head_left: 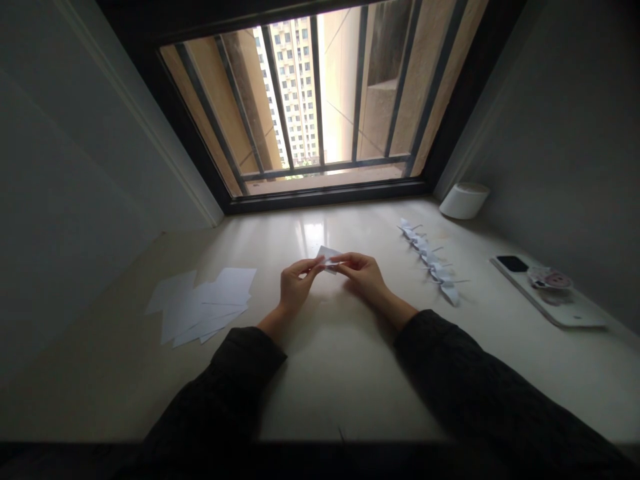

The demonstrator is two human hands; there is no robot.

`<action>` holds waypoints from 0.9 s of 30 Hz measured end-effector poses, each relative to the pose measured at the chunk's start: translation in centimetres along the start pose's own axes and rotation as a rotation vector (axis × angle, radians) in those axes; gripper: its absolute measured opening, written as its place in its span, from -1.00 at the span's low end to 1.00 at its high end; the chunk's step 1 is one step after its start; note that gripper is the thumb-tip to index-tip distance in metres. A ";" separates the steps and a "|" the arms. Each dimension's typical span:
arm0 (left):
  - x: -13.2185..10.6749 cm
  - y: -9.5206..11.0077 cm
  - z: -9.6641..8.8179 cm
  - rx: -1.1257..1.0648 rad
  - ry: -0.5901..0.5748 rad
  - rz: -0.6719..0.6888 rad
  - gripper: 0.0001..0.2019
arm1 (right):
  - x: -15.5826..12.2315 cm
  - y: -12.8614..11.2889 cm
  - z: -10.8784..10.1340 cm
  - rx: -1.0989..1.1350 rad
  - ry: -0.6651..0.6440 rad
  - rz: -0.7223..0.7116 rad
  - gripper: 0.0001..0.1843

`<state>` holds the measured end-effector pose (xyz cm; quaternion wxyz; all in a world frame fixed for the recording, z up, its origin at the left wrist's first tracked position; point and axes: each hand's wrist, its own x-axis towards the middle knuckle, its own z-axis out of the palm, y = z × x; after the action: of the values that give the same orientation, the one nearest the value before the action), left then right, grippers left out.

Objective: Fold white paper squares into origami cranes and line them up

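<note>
Both hands meet over the middle of a pale window ledge. My left hand pinches the left side of a small folded white paper piece. My right hand pinches its right side, fingers closed on it. The paper is held just above the ledge, with one corner pointing up. Dark sleeves cover both forearms.
Several flat white paper sheets lie fanned out at the left. A row of folded white paper figures runs along the right. Farther right lie a phone and a white round container. A barred window is ahead.
</note>
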<state>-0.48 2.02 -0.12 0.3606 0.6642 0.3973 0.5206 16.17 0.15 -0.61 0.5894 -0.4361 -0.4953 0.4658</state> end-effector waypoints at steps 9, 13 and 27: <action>0.1 -0.5 0.2 -0.118 -0.004 -0.060 -0.71 | 0.2 -0.2 0.3 0.065 0.040 0.012 -0.65; 0.1 -0.6 0.1 -0.122 0.005 -0.072 -0.71 | 0.0 0.0 0.2 0.079 -0.002 -0.010 -0.64; 0.3 -1.1 0.4 -0.313 0.034 -0.283 -0.67 | 0.0 -0.6 0.5 0.110 0.034 0.020 -0.73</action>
<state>-0.19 2.70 -1.09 0.5219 0.5288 0.4069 0.5314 15.71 0.04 0.04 0.6163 -0.4159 -0.4544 0.4907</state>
